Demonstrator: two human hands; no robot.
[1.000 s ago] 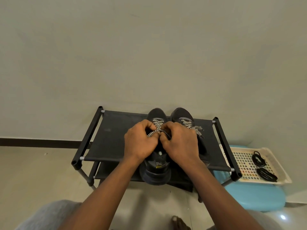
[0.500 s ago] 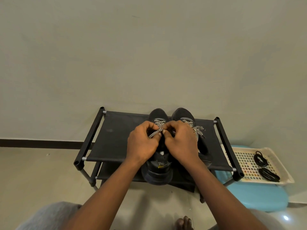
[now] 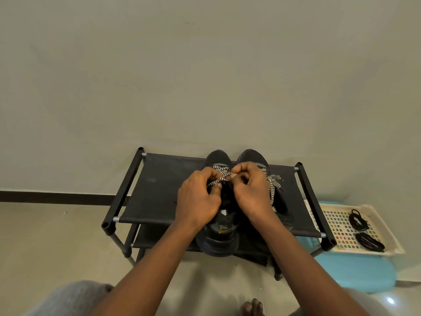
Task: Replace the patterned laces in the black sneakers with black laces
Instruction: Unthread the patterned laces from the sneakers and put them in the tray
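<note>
Head cam: my left hand [image 3: 198,199] and right hand [image 3: 252,192] both have fingers [image 3: 210,173] curled, pinching the patterned lace [image 3: 219,176] right under them on the left-side sneaker [image 3: 217,244], which points toe-away on the shoe rack [image 3: 164,190], with the black laces [image 3: 369,241] well off right in the tray [image 3: 332,224].

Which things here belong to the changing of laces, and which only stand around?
Job: left sneaker, right sneaker, patterned laces, pinched by the left hand and the right hand, black laces in the tray.
Only around: shoe rack under the sneakers, blue stool under the tray.
</note>
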